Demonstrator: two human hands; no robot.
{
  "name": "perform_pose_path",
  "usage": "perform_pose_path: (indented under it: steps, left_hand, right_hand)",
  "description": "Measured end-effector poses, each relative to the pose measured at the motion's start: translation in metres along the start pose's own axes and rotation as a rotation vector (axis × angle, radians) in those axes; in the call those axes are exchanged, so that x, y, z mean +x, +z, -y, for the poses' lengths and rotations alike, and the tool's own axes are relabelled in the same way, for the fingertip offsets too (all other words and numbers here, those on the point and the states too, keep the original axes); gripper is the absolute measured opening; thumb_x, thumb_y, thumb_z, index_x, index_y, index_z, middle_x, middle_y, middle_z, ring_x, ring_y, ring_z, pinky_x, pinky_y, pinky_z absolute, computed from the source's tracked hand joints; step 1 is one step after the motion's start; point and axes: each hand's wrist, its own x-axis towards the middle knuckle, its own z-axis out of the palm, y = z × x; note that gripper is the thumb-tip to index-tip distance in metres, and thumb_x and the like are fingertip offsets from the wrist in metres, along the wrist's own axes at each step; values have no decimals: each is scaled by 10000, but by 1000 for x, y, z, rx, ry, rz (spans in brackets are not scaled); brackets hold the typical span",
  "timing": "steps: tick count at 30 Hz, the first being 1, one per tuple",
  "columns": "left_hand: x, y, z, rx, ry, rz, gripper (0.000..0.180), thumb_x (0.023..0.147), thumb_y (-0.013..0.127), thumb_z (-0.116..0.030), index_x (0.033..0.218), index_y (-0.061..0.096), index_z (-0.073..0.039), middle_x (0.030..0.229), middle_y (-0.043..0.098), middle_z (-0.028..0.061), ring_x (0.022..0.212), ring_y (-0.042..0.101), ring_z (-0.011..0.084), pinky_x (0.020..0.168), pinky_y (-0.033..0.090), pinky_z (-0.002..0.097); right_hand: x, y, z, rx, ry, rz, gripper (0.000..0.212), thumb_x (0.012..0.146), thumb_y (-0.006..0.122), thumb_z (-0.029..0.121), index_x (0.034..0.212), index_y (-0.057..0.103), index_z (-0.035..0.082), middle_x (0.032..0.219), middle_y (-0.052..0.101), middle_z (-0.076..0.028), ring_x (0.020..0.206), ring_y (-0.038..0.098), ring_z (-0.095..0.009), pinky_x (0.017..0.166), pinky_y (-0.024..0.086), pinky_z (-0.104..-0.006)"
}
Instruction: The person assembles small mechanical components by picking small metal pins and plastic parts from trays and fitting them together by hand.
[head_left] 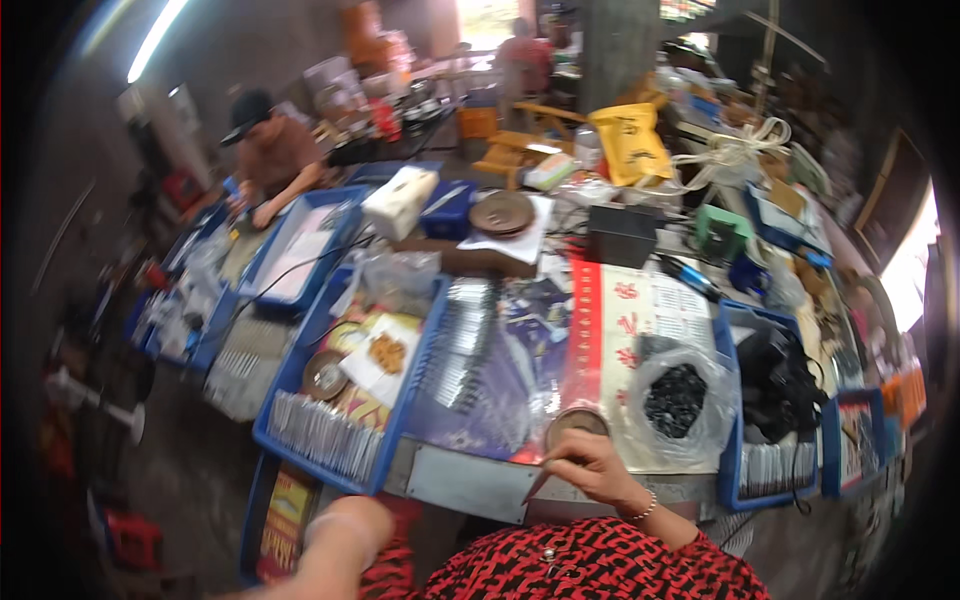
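Note:
My right hand (592,468), with a beaded bracelet at the wrist, is held over the table's front edge. Its thumb and fingers pinch a thin reddish-brown strip (538,486), which points down; its exact kind is unclear. Just beyond those fingers lies a round brown dish (576,422). My left hand (352,522) is low at the front, smeared by motion, beside the blue tray. Its fingers are hidden. The blue tray (262,425) holds a row of thin flat pieces (325,432), a round tape-like roll (325,375) and a white paper with brown bits.
A plastic bag of small black pieces (676,402) lies right of my right hand. Beyond it stands a blue tray with black cloth (775,375). Rows of shiny strips (462,335) lie mid-table. A black box (622,236) stands farther back. Another person (275,160) sits at the far left.

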Motion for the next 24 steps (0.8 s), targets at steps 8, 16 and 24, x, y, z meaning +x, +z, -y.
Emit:
perform_pose_path:
  steps: [8, 16, 24]
  left_hand:
    - [-215, 47, -20, -438, -2361, -578, 241, 959, 415, -189, 1083, 498, 0, 979, 588, 84, 857, 590, 126, 745, 488, 250]
    - [-256, 73, -29, -883, -2626, -979, 366, 971, 337, -328, 987, 533, -19, 719, 608, 117, 430, 515, 139, 379, 393, 222]
    - [-270, 64, -31, -1138, -2464, -1236, 344, 910, 478, -386, 906, 524, -45, 706, 524, 31, 417, 363, 41, 346, 254, 162]
  right_hand:
    - [-15, -13, -5, 286, 172, -210, 72, 818, 585, 28, 766, 592, -21, 708, 510, -25, 541, 444, -74, 473, 329, -205]
    - [-11, -13, -16, 218, 261, -230, 122, 843, 565, 47, 767, 564, -48, 744, 508, -64, 529, 522, -95, 482, 403, -214]
    - [2, -24, -31, 95, 282, -166, 184, 862, 580, 124, 749, 573, -21, 652, 486, -17, 586, 456, -85, 516, 349, -225]
